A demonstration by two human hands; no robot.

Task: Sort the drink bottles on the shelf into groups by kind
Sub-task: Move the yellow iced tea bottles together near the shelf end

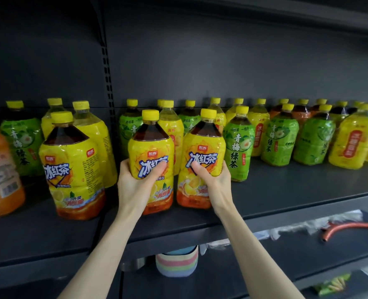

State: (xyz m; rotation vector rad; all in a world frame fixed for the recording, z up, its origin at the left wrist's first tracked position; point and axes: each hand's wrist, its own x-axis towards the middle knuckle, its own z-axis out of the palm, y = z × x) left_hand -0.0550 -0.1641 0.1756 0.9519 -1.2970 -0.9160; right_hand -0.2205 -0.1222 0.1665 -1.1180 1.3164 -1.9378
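At frame centre, your left hand clamps one iced tea bottle; your right hand clamps its twin on the shelf.

From my remote view I see a dark grey metal shelving unit with a matte charcoal back panel. A perforated black upright post divides two bays. A second dark shelf board runs overhead. On the lower tier sit a pastel striped fabric container, a curved orange hose piece and crumpled clear plastic wrap. Light falls softly from the right.
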